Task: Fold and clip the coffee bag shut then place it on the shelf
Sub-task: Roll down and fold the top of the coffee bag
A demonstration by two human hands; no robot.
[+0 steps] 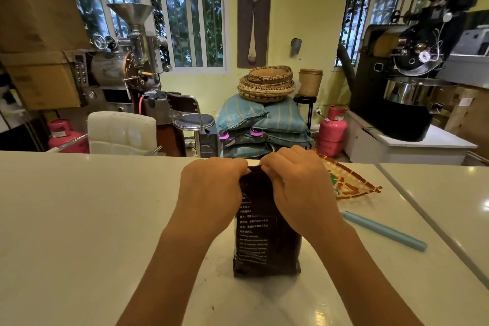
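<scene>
**Top of the coffee bag pinched, clip not yet on**

A dark, glossy coffee bag (266, 233) stands upright on the white table (92, 219), near its front edge and between the person's forearms. Both hands grip the bag's top edge: the left hand (211, 188) is curled closed over the left corner and the right hand (296, 182) is closed over the right corner, fingers bunched over the rim. The top looks pressed flat and gathered, so the folding step seems under way; how many turns are made cannot be told, as the hands hide the rim.

The pale blue clip (383, 231), a long, slim plastic bar, lies on the table to the right of the bag, apart from it and untouched. Clipping and shelving are still to do; no shelf is plainly visible.

The bag is a smooth, slightly crinkled film with white print on its face, boxy at the base. The table is shiny and hard. Behind the right hand lies a flat woven fan (349, 182) with a reddish border.
</scene>
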